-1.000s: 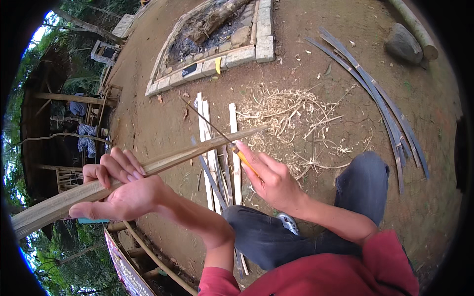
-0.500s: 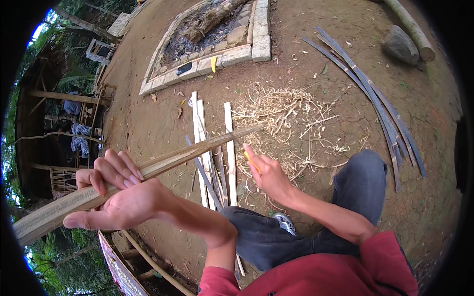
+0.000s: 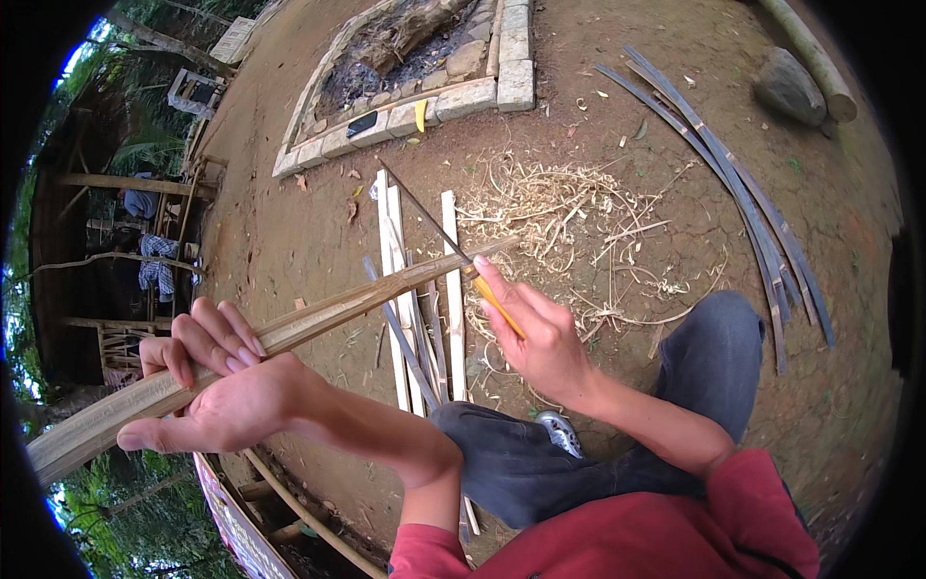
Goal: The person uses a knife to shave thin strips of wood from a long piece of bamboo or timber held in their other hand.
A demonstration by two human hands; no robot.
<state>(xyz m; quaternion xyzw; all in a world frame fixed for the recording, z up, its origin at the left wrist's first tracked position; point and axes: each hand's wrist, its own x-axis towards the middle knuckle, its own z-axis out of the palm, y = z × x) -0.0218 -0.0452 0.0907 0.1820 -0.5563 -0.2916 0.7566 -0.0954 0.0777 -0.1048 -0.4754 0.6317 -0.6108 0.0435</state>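
Observation:
My left hand (image 3: 246, 396) grips a long split wooden pole (image 3: 338, 311), palm turned up, with the thumb along the near side and fingers curled over the far side. The pole slants from the lower left to a narrowed tip near the middle of the view. In my right hand (image 3: 550, 345) is a thin-bladed knife (image 3: 422, 210) with a yellow handle, fingers closed round the handle. Its dark blade points up and left, and its base crosses the pole close to the tip. Whether the edge touches the wood I cannot tell.
Pale shavings (image 3: 550, 207) litter the ground beyond my hands. Wooden strips (image 3: 449, 289) lie under the pole; long dark strips (image 3: 728, 183) lie at right. Farther off are a stone-edged fire pit (image 3: 463, 102), a phone (image 3: 363, 124), a rock (image 3: 789, 87) and a log (image 3: 815, 58).
The knife blade has swung into plain view, now pointing up and left across the pole. My right hand has shifted slightly right and down; my left hand keeps its grip on the pole.

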